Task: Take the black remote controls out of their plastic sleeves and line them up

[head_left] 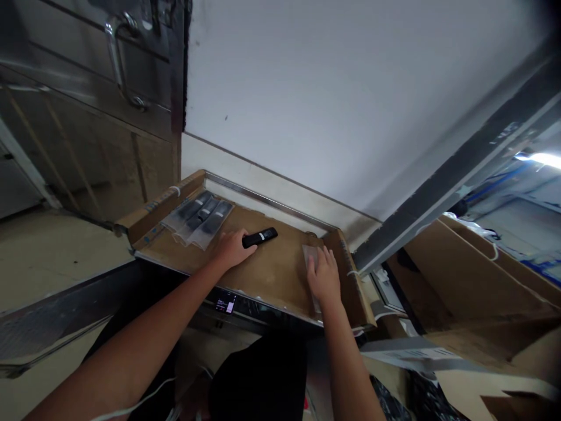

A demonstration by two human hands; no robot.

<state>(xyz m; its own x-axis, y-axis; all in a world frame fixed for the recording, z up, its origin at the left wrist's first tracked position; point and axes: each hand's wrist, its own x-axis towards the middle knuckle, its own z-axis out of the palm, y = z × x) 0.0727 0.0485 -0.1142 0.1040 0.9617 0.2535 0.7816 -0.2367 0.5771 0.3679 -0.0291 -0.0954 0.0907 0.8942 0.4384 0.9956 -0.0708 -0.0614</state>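
Note:
My left hand (234,248) is closed on one end of a black handheld device (260,237) with a small white label, low over the middle of a cardboard-lined tray (267,268). My right hand (324,275) lies on clear plastic bags (309,254) at the tray's right side, its fingers a little apart. Several clear bags with black items inside (199,219) lie side by side at the tray's left end.
Cardboard strips edge the tray on the left (164,202) and right (350,280). A white wall (280,99) rises behind it. A metal door handle (117,58) is at upper left. Large cardboard boxes (456,275) stand on the right. A small lit screen (225,302) sits below the front edge.

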